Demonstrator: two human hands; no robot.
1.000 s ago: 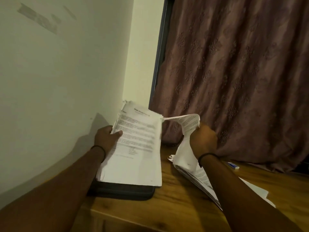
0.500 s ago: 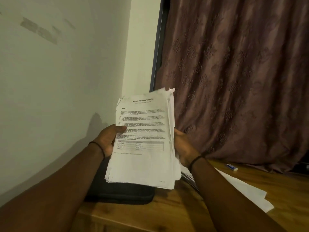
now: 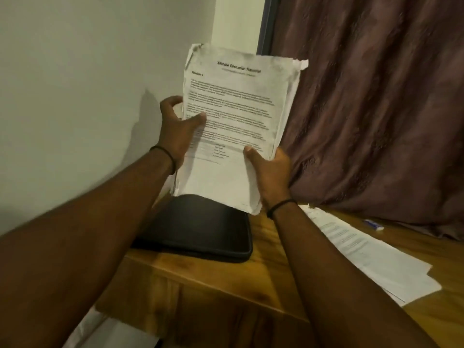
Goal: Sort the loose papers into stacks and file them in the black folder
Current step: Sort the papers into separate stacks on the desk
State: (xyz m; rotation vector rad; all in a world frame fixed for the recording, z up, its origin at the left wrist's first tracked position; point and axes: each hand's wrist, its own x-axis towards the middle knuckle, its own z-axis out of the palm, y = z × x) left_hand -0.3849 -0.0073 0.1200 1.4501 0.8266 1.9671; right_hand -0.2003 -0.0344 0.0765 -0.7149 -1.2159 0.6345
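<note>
We face a pale wall [image 3: 75, 96] and a maroon patterned curtain [image 3: 376, 109] behind a wooden table [image 3: 276, 259]. We count one black folder [image 3: 200, 232], lying closed and flat on the table beside the wall. There are two lots of paper. One thick stack [image 3: 238, 101] is held upright in the air just above the folder, and one looser pile [image 3: 371, 257] lies on the table to the right. The left hand [image 3: 175, 131] grips the stack's left edge, thumb on the front page. The right hand [image 3: 271, 169] grips its lower right corner the same way. Each wrist wears one black band. The top page's heading reads "Sample Education"; the last word is too blurred for us to read. One small blue-and-white object [image 3: 374, 224] lies near the curtain.
</note>
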